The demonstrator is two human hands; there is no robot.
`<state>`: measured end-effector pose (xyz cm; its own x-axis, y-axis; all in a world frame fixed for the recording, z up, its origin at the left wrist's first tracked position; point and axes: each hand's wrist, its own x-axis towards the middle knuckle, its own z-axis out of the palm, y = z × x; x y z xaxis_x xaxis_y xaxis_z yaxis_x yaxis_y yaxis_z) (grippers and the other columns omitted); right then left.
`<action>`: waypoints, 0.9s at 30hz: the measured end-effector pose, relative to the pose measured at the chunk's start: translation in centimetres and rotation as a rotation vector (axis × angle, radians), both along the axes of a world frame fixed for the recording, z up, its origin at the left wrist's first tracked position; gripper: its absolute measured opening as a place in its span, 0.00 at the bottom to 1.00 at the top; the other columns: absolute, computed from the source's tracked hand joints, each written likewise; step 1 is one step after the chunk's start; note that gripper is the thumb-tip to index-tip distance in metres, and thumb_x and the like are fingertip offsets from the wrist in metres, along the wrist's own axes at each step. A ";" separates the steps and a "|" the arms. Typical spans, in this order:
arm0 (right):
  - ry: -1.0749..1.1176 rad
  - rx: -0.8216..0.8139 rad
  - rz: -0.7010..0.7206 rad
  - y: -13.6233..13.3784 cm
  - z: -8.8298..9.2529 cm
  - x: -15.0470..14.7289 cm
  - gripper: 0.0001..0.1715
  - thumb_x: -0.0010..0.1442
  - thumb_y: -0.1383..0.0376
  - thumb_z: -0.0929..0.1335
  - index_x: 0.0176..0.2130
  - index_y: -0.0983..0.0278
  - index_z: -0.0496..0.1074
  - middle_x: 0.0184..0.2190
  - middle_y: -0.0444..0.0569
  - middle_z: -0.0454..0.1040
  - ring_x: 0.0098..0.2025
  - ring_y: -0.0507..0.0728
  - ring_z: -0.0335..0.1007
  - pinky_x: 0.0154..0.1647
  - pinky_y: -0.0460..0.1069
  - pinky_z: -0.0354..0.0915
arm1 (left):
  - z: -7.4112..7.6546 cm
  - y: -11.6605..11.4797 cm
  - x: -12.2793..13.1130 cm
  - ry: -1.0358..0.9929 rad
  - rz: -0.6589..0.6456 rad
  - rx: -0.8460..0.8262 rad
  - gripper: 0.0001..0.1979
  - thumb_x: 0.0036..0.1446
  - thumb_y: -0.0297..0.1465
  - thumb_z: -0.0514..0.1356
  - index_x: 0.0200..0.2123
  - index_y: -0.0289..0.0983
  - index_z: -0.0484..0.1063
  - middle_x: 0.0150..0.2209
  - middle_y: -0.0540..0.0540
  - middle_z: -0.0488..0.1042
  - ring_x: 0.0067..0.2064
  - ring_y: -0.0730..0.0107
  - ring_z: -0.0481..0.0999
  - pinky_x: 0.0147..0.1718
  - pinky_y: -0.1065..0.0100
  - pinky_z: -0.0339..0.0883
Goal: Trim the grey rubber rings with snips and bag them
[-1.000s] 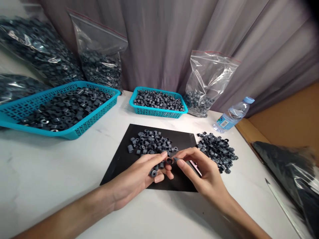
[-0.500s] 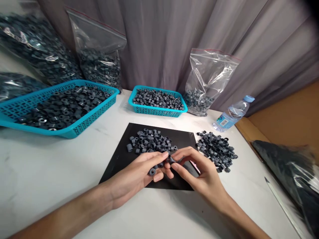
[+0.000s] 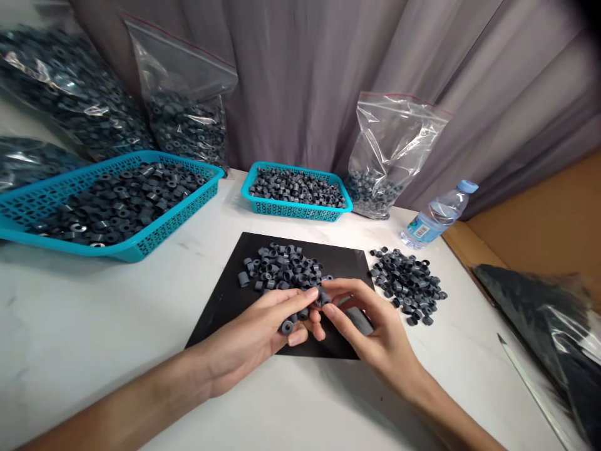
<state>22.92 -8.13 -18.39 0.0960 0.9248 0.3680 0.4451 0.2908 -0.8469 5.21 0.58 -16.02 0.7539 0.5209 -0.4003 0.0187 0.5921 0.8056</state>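
Observation:
My left hand (image 3: pixel 277 319) is closed around several small grey plastic rings (image 3: pixel 287 326), palm turned up over the black mat. Between its thumb and fingers and the fingertips of my right hand (image 3: pixel 370 316) sits a grey cap (image 3: pixel 323 298), which both hands touch. My right hand pinches that piece with thumb and forefinger; the exact fit of the pieces there is too small to make out. A heap of grey caps and rings (image 3: pixel 286 266) lies on the mat (image 3: pixel 220 300) just beyond my fingers. Right of the mat lies another pile of grey caps (image 3: pixel 408 282).
A large turquoise basket (image 3: pixel 173 225) of grey rings stands left, a smaller turquoise basket (image 3: pixel 295 210) of caps at the back. Filled zip bags (image 3: pixel 188 119) lean against the curtain, with another bag (image 3: pixel 375 181) near a water bottle (image 3: pixel 436 216). A dark plastic-wrapped bundle (image 3: pixel 539 332) lies right.
My right hand has shifted slightly left, bringing its fingertips closer against the piece at my left thumb. The surroundings stay the same.

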 end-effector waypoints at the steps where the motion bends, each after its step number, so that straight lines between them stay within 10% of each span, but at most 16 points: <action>1: -0.027 0.000 0.007 0.0 0.0 0.1 0.13 0.69 0.64 0.67 0.53 0.59 0.73 0.39 0.47 0.76 0.40 0.54 0.73 0.41 0.49 0.70 | 0.0 0.0 0.0 -0.004 -0.005 0.001 0.15 0.63 0.43 0.63 0.40 0.35 0.77 0.36 0.47 0.73 0.40 0.67 0.70 0.48 0.61 0.60; 27: -0.074 0.170 -0.045 -0.3 0.4 -0.2 0.07 0.66 0.68 0.69 0.44 0.59 0.76 0.39 0.49 0.76 0.40 0.56 0.72 0.40 0.52 0.70 | 0.4 -0.4 0.2 -0.002 0.003 -0.088 0.16 0.59 0.42 0.67 0.35 0.34 0.78 0.35 0.49 0.70 0.34 0.75 0.66 0.39 0.69 0.61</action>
